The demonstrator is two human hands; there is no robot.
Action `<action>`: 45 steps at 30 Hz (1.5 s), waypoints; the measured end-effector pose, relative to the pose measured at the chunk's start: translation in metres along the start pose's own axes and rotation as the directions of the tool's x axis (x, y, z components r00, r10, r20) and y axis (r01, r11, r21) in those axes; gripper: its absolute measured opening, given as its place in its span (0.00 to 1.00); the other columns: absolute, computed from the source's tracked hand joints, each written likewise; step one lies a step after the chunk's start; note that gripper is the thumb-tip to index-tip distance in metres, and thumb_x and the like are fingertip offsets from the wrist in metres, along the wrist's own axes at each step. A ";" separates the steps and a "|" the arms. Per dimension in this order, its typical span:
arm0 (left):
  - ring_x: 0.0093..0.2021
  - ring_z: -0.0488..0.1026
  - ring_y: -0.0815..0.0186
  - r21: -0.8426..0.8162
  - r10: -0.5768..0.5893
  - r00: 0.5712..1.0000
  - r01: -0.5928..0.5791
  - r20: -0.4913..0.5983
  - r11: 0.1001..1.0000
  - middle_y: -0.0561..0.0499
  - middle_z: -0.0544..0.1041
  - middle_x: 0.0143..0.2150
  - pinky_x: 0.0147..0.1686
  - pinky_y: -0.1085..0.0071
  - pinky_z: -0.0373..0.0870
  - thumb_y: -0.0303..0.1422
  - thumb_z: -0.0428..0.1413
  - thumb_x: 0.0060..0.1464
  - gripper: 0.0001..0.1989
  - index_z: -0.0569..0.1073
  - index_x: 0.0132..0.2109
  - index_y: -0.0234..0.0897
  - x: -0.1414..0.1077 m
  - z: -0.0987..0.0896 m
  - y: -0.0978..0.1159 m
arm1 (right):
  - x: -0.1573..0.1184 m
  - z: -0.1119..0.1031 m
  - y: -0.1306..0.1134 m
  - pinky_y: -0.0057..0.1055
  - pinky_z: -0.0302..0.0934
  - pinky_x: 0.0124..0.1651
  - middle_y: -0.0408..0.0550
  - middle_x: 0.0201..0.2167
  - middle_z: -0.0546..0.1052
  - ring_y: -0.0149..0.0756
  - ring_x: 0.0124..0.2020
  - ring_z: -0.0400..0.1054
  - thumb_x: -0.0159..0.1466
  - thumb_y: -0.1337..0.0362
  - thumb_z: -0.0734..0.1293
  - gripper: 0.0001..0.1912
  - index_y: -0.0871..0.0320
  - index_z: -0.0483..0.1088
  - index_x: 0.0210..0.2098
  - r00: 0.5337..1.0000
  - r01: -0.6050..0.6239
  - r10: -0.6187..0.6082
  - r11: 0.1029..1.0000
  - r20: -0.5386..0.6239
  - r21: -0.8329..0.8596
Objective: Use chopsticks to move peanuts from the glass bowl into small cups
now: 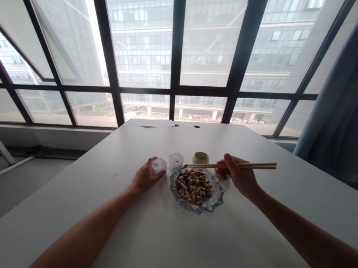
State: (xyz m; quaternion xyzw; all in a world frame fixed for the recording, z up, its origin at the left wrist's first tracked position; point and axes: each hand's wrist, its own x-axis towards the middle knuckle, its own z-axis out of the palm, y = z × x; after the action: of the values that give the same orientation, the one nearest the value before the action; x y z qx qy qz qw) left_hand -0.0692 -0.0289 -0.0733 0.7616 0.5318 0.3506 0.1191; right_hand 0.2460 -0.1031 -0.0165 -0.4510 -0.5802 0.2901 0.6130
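tan wooden chopsticks (211, 165) being held at a jagged clear glass bowl (218, 194)

the chopsticks are being gripped by the closed right hand (239, 176), their tips being poised near the far rim. a small translucent plastic cup (159, 165) is being clasped by the half-curled left hand (145, 177). the bowl of rounded brown nuts (193, 187) is being supported well inside the edges of a smooth white table (181, 252), room being left in front.

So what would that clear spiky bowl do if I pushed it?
The clear spiky bowl looks like glass, so it's probably stiff, and its points might chip. It's wide and low, so it'd likely slide, not tip. The pieces piled inside might shift.
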 end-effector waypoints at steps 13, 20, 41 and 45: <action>0.50 0.77 0.52 -0.005 0.006 1.000 -0.006 0.004 1.000 0.40 0.78 0.52 0.50 0.57 0.73 0.48 0.58 0.53 0.34 0.62 0.63 0.38 0.000 -0.001 0.000 | 0.005 -0.009 -0.002 0.30 0.63 0.17 0.48 0.17 0.77 0.33 0.14 0.67 0.58 0.39 0.69 0.27 0.58 0.76 0.27 1.000 -0.016 0.016 1.000 -0.001 -0.005; 0.52 0.75 0.51 -0.032 0.090 0.994 -0.092 -0.063 0.995 0.39 0.76 0.54 0.52 0.55 0.73 0.43 0.60 0.51 0.33 0.63 0.62 0.37 -0.001 0.000 0.000 | -0.003 -0.003 -0.007 0.29 0.60 0.16 0.47 0.16 0.76 0.33 0.15 0.67 0.60 0.40 0.69 0.25 0.57 0.76 0.26 0.993 0.055 -0.051 0.998 0.105 -0.031; 0.58 0.71 0.44 0.140 -0.110 0.989 0.123 -0.096 0.983 0.37 0.73 0.59 0.54 0.49 0.67 0.52 0.63 0.46 0.45 0.56 0.66 0.39 0.008 -0.015 0.004 | 0.010 -0.014 -0.007 0.30 0.60 0.16 0.48 0.16 0.76 0.33 0.13 0.66 0.54 0.36 0.70 0.28 0.58 0.75 0.25 0.999 -0.035 0.035 0.999 0.010 0.019; 0.60 0.68 0.44 0.212 0.156 0.985 -0.136 -0.080 0.968 0.36 0.72 0.61 0.59 0.46 0.61 0.53 0.59 0.51 0.38 0.62 0.63 0.37 0.030 -0.022 0.029 | 0.014 -0.020 -0.006 0.30 0.59 0.15 0.48 0.16 0.76 0.33 0.13 0.66 0.54 0.37 0.71 0.28 0.58 0.75 0.25 0.999 -0.036 0.038 0.998 -0.027 0.052</action>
State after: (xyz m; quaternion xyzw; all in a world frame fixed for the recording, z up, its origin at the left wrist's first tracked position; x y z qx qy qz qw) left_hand -0.0567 -0.0180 -0.0286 0.7891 0.5129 0.3378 -0.0122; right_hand 0.2665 -0.0971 -0.0033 -0.4497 -0.5554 0.3100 0.6271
